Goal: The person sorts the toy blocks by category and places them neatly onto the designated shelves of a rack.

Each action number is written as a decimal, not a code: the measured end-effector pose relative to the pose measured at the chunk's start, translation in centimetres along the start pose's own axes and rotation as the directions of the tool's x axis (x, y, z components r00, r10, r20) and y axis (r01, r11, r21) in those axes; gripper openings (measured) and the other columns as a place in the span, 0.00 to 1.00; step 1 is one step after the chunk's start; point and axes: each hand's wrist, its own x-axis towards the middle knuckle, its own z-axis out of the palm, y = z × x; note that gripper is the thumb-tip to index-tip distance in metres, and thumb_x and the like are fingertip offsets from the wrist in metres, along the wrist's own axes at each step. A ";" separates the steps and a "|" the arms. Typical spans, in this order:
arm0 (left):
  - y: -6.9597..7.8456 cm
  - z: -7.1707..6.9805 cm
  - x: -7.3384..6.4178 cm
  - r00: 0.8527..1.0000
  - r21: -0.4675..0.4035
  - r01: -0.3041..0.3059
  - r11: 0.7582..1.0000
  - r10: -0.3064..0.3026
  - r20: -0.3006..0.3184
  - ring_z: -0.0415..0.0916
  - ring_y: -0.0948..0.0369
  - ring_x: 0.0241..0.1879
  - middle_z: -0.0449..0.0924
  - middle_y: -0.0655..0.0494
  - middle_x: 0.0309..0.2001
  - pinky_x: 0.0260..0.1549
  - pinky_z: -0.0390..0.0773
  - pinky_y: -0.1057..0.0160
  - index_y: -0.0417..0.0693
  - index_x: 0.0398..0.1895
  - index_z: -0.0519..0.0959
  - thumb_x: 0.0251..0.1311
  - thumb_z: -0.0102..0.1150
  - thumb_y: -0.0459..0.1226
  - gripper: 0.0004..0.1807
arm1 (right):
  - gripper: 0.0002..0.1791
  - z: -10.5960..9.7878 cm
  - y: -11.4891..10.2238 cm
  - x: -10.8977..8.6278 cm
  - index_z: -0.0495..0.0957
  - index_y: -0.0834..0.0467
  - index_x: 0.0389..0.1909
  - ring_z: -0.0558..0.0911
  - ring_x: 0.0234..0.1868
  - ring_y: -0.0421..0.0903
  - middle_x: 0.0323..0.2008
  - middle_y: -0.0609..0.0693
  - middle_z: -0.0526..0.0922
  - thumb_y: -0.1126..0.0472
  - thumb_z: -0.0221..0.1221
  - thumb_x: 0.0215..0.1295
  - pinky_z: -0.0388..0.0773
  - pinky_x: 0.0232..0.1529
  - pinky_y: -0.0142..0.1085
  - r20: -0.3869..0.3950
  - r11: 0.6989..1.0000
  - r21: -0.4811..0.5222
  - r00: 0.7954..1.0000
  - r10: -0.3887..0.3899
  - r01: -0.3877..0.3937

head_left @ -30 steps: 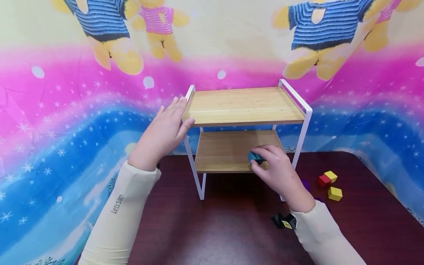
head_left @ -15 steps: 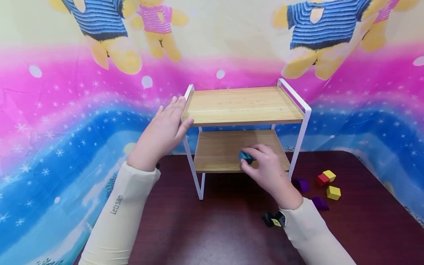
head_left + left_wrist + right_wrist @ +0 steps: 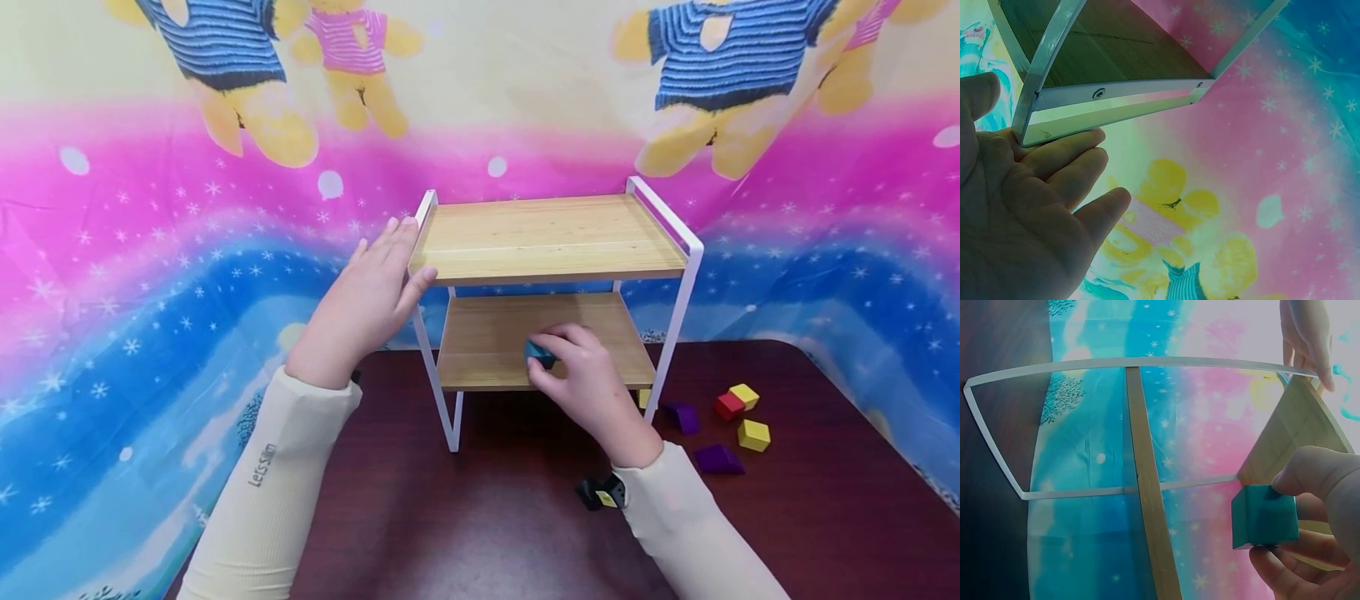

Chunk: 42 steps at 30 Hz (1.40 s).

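Observation:
A small two-tier shelf [image 3: 551, 237] with wooden boards and a white metal frame stands on the dark table. My left hand [image 3: 360, 304] touches its upper left corner; the left wrist view shows the straight fingers [image 3: 1063, 153] lying along the white frame [image 3: 1110, 115]. Between thumb and fingers, my right hand [image 3: 585, 379] pinches a teal toy block [image 3: 1264, 515], shaped like a cube. In the head view the block appears in front of the lower board [image 3: 487, 333], below the top one. Whether it touches that board cannot be told.
Right of the shelf lie purple blocks [image 3: 720, 458], a red block [image 3: 729, 407] and yellow blocks [image 3: 753, 435]. Another yellow piece [image 3: 643, 398] shows partly behind the right front leg. A printed cloth [image 3: 187, 292] hangs behind and to the sides.
My right hand has moved left with the teal block, from the lower board's right side toward its middle. More purple and yellow blocks have come into sight. The left hand stays at the corner.

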 end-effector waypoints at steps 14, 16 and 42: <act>0.0 0.0 0.0 1.000 -0.003 -0.006 1.000 0.006 -0.009 0.39 0.52 0.80 0.47 0.47 0.81 0.77 0.42 0.44 0.43 0.82 0.47 0.77 0.44 0.54 0.41 | 0.14 0.9 -0.6 0.7 0.87 0.64 0.46 0.81 0.47 0.56 0.45 0.59 0.84 0.65 0.72 0.59 0.84 0.46 0.47 0.036 1.000 0.007 0.999 0.023 -0.023; 0.0 0.0 0.0 1.000 -0.004 -0.005 1.000 0.005 -0.007 0.39 0.52 0.80 0.47 0.47 0.81 0.77 0.42 0.44 0.43 0.82 0.47 0.77 0.44 0.54 0.41 | 0.14 1.1 -0.7 0.8 0.87 0.64 0.46 0.81 0.47 0.56 0.45 0.60 0.84 0.65 0.72 0.59 0.84 0.47 0.47 0.045 1.000 0.009 0.999 0.029 -0.030; 0.0 0.0 0.0 1.000 0.008 0.001 1.000 -0.001 -0.008 0.40 0.51 0.80 0.48 0.47 0.81 0.76 0.43 0.44 0.43 0.82 0.48 0.77 0.44 0.55 0.41 | 0.12 3.5 -2.8 2.1 0.88 0.63 0.45 0.82 0.45 0.55 0.44 0.57 0.84 0.66 0.71 0.61 0.84 0.46 0.44 0.103 0.998 0.058 0.995 0.006 -0.012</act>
